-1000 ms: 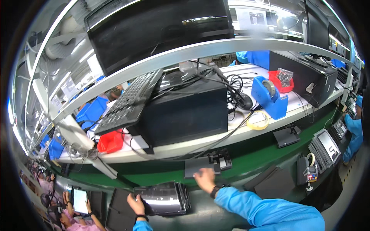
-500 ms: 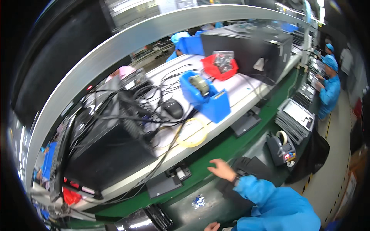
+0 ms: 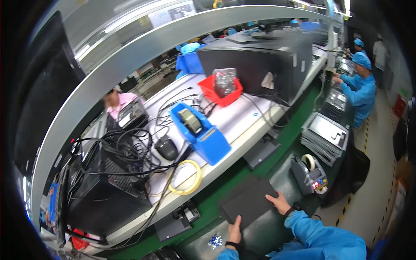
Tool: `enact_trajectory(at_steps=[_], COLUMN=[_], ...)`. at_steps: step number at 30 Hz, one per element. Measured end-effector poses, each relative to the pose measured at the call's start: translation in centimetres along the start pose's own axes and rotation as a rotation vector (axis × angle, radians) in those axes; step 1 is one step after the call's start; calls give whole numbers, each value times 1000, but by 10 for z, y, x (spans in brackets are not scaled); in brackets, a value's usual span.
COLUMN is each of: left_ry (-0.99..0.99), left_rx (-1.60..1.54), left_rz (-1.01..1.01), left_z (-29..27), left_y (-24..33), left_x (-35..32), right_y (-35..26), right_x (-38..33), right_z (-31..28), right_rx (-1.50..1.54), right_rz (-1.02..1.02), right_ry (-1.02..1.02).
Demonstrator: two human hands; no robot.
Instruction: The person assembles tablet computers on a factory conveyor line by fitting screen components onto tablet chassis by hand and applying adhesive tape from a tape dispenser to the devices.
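A flat dark grey panel (image 3: 248,200) lies tilted over the dark green bench in front of me, with both my hands at its edges. My left hand (image 3: 234,232) is closed on its near left corner, thumb on top. My right hand (image 3: 279,203) grips the right edge, with its thumb along the surface; the fingers beneath are hidden. Just left of my left hand, a small pile of shiny blue and silver pieces (image 3: 215,241) rests on the bench.
Right of the panel stands a tape dispenser (image 3: 310,174), with stacked grey panels (image 3: 325,135) beyond. Cables (image 3: 125,151), a blue tape holder (image 3: 199,132), a yellow ring (image 3: 186,177) and a red bin (image 3: 221,89) crowd the white shelf. A co-worker in blue (image 3: 362,89) works farther right.
My right hand, earlier stretched out open, is now on the panel's right edge. My left hand has come up from the lower edge to the panel's near corner. The view has shifted.
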State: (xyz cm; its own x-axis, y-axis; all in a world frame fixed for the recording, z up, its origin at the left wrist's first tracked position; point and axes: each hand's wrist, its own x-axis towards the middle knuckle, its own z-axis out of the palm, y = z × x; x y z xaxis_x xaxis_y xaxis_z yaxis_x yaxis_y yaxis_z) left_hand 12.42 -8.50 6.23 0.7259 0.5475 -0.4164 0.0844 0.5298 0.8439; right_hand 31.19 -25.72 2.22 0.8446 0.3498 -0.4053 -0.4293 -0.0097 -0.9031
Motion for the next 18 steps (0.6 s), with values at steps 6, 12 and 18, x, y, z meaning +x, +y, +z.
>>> enact_trajectory(at_steps=[6,12,18], left_ry=[465,517,786], left_rx=[512,521,246], left_rz=[382,552,-41], left_z=[-78,-87,-104], left_y=[68,29,-68], left_x=[112,-61,-294], right_y=[-54,74,117], right_x=[66,9,-8], right_z=[131,234,403], right_rx=[183,-167,-959], right_rz=[120,-305,-431], right_ry=[2,216,-219])
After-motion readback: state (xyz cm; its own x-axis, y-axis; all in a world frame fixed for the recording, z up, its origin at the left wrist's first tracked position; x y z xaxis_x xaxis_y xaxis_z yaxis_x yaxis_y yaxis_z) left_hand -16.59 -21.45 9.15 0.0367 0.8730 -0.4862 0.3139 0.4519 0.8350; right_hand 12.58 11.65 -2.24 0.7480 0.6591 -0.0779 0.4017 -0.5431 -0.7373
